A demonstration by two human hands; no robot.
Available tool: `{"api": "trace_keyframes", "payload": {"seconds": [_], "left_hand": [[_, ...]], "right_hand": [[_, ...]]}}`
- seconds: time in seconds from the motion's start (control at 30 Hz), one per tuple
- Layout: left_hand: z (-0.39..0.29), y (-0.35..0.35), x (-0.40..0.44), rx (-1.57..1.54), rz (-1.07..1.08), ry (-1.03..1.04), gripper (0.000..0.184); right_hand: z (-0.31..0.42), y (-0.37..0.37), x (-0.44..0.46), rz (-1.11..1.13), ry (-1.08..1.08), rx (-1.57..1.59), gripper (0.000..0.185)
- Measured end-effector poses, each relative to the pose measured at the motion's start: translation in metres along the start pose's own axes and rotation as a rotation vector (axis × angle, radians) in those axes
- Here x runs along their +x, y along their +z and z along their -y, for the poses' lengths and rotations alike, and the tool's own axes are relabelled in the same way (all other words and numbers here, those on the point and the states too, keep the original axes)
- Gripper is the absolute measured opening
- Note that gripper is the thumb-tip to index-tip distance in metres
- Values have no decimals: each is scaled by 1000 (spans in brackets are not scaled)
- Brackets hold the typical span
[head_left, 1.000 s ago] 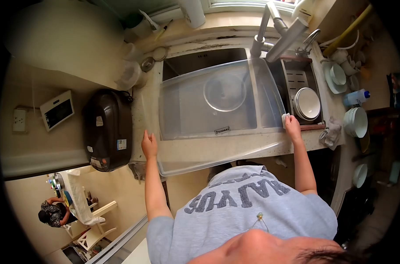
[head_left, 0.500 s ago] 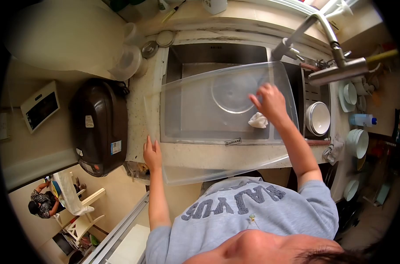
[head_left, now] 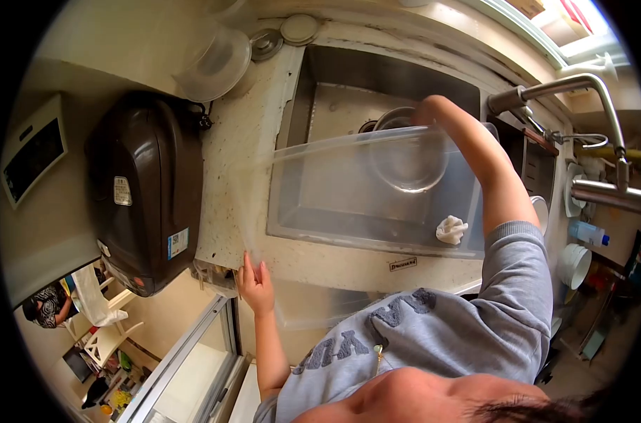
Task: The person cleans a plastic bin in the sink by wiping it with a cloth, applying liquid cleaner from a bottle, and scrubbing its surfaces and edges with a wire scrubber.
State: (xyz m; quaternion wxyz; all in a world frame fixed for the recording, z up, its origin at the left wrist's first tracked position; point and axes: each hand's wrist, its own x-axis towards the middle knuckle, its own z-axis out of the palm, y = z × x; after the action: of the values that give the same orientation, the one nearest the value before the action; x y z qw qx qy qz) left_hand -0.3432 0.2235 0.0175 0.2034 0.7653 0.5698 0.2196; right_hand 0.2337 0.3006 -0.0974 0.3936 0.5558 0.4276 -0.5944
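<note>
A large clear plastic container [head_left: 362,190] lies tilted across the steel sink [head_left: 398,74] and the counter's front edge. My left hand [head_left: 255,283] has its fingers and thumb at the container's left edge, gripping it. My right arm reaches over the far side, and my right hand [head_left: 426,111] is low in the sink beside a round metal bowl [head_left: 398,116]; its fingers are hidden. The bowl shows partly through the clear plastic. A crumpled white cloth [head_left: 451,230] rests on the container at the right.
A dark brown appliance [head_left: 148,190] stands left of the sink, with clear plastic bowls [head_left: 218,67] and round lids [head_left: 299,29] behind it. The faucet [head_left: 574,84] juts out at the right, above a blue-capped bottle [head_left: 588,233] and stacked bowls [head_left: 574,264]. A person [head_left: 49,304] sits at lower left.
My right hand has left the container's right edge, where the white cloth now lies, and moved over the far rim into the sink. My left hand stays at the left edge. The view has shifted.
</note>
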Motion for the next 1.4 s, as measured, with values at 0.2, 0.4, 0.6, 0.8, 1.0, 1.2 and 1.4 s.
{"api": "trace_keyframes", "payload": {"seconds": [0.2,0.4,0.6,0.8,1.0,1.2,1.4], "left_hand": [[-2,1,-2,-52,3,-48,39],[9,1,-3,21,-39,-58,39],[1,-1,5,-30,-33,-23,39],[-6,-4,2,-74,-25,-64,38],[-12,3,1,-88,16,-54,37],[-32,16,22,-95,36,4,38],[-35,27,59,-10,146,133,40]], "right_hand": [[44,18,-40,-365,-345,-259,65],[10,29,32,-268,-223,308,47],[13,27,24,-85,-200,-166,39],[20,23,-7,-203,-385,-417,26],[11,38,-104,-896,-742,25,29],[69,79,-241,-1214,-777,266,23],[165,144,-240,-1181,-646,543,27]]}}
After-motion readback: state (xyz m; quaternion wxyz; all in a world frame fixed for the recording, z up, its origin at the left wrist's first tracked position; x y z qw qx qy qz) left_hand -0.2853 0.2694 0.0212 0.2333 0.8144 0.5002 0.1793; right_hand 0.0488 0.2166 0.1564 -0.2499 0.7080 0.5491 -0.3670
